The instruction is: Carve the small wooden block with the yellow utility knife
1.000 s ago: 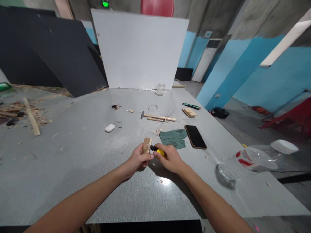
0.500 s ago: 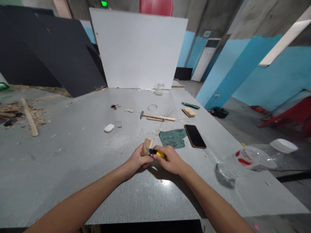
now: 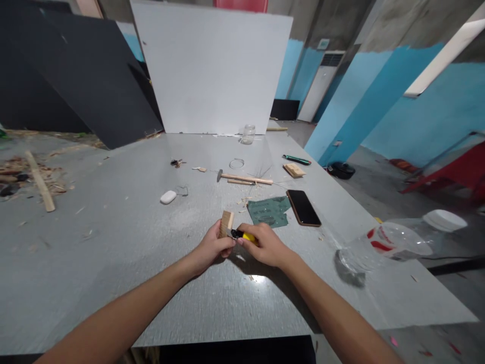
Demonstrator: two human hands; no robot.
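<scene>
While the left hand [image 3: 210,246] grips a small wooden block [image 3: 226,221] over the near part of the grey surface [image 3: 113,227] | right hand [image 3: 267,246] closed around a yellow-and-black cutter [image 3: 249,237], blade at the block's lower right side, contact too small to tell | green sheet [image 3: 269,210] and phone [image 3: 303,208] beyond the right hand | hammer [image 3: 246,178] farther back

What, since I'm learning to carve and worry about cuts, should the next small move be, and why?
I'd probably ease the left thumb back from the blade: the left hand grips the wooden block, the right hand holds the yellow-and-black cutter with its blade at the block, and that thumb lies close by.
</scene>
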